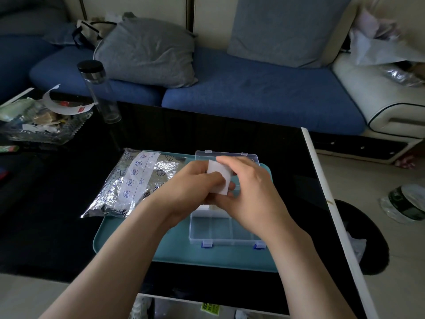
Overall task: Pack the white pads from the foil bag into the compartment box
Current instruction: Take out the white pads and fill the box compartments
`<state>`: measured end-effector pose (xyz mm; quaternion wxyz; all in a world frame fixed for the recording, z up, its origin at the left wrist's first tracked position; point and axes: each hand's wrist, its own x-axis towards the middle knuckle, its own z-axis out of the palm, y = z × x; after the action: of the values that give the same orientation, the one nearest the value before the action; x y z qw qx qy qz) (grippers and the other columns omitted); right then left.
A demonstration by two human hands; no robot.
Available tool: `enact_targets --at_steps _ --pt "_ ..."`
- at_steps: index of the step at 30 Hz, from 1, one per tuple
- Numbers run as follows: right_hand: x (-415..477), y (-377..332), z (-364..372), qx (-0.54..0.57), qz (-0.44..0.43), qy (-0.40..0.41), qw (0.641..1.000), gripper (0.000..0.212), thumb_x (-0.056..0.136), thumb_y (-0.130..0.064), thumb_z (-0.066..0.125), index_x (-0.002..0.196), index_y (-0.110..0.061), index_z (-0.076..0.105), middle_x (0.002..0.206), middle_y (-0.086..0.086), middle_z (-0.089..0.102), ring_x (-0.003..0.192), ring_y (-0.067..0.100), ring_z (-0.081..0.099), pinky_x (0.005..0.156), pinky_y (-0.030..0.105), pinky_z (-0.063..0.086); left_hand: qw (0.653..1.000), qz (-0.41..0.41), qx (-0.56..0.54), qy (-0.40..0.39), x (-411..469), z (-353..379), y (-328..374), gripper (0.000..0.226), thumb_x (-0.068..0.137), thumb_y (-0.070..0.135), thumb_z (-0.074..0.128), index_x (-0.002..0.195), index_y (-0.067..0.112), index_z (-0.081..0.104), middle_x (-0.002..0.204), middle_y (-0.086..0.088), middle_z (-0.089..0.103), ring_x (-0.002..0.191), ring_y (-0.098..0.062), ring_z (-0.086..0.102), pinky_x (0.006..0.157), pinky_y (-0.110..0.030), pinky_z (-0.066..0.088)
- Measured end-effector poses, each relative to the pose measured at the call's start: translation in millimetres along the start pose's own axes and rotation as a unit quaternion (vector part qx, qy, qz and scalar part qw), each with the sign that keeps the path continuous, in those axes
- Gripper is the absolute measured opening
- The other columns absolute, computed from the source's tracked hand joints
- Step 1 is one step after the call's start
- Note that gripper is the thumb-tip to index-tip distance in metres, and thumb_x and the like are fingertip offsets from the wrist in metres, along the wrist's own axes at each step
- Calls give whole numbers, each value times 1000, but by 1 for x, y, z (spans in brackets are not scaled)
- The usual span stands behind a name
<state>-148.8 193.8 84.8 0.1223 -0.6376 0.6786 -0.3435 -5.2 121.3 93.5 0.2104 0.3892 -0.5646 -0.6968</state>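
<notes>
A white pad [221, 178] is held above the clear compartment box [213, 229], which lies open on a teal tray [142, 247]. My left hand [190, 187] grips the pad's left side with curled fingers. From the right, my right hand [248, 192] pinches its upper edge and lower corner. The silver foil bag [131, 183] with a white label lies flat on the tray's left part. The box's near compartments look bare; more white shows under my hands, partly hidden.
A clear tall bottle [101, 93] with a black cap stands at the back left of the black table [46, 215]. A glass dish of scraps [39, 120] sits far left. A blue sofa [253, 97] runs behind. The table's white edge [326, 199] is at right.
</notes>
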Motion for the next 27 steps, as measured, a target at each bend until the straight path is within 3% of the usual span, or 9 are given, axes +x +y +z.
enact_targets --at_steps 4,9,14,15,17,18,20,24,27 --pt "-1 -2 -2 16 -11 -31 999 82 79 -33 92 152 -26 56 143 -7 60 129 6 55 106 15 42 1000 -7 13 0 0 1 0 27 95 -7 47 111 -6 68 103 -23 77 93 -31 75 95 -52 58" --pt "-1 -6 -3 -17 16 -22 999 73 86 -27 83 153 -19 54 144 -3 62 132 14 56 110 30 47 1000 -15 -1 3 2 3 -1 24 97 2 51 110 4 71 106 -23 75 93 -34 71 93 -54 58" --pt "-2 -7 -4 -15 79 -56 995 78 88 -32 77 158 -20 45 137 -4 64 129 14 56 104 35 52 997 -26 -51 46 1 5 1 24 109 14 47 111 10 71 97 -15 73 80 -26 71 80 -41 59" --pt "-2 -7 -4 -4 113 -66 991 70 90 -32 73 155 -21 49 134 -5 65 127 14 57 101 34 54 997 -28 -56 50 1 6 1 25 110 15 46 115 9 70 99 -15 75 83 -25 72 82 -41 61" --pt "0 -5 -3 22 139 -32 990 17 97 -25 64 113 -23 69 103 -6 71 99 13 67 78 33 57 997 -25 -52 55 2 7 1 25 108 12 46 117 8 70 107 -18 77 91 -24 73 91 -48 63" --pt "1 -4 -3 30 137 -8 990 14 101 -22 58 91 -22 67 84 -4 69 81 13 65 66 36 54 997 -22 -43 57 3 7 0 25 107 11 46 117 7 69 109 -19 77 91 -24 73 95 -53 61" --pt "3 -4 2 34 125 9 992 33 107 -19 48 78 -20 62 69 0 64 71 18 62 59 42 52 998 -15 -24 63 3 9 1 25 106 10 45 118 8 67 104 -17 76 85 -22 73 96 -59 59" --pt "4 -4 6 50 104 12 993 30 102 -22 42 92 -21 71 79 -3 71 84 24 68 68 46 58 998 -9 -19 58 2 10 2 27 101 7 45 120 8 64 100 -15 74 84 -27 72 88 -54 63" --pt "4 -2 1 68 88 45 993 26 104 -8 56 105 -18 79 80 -6 75 76 13 70 66 31 57 999 -17 -23 31 -1 8 4 27 99 4 44 115 4 65 90 -15 73 74 -29 69 77 -47 62"
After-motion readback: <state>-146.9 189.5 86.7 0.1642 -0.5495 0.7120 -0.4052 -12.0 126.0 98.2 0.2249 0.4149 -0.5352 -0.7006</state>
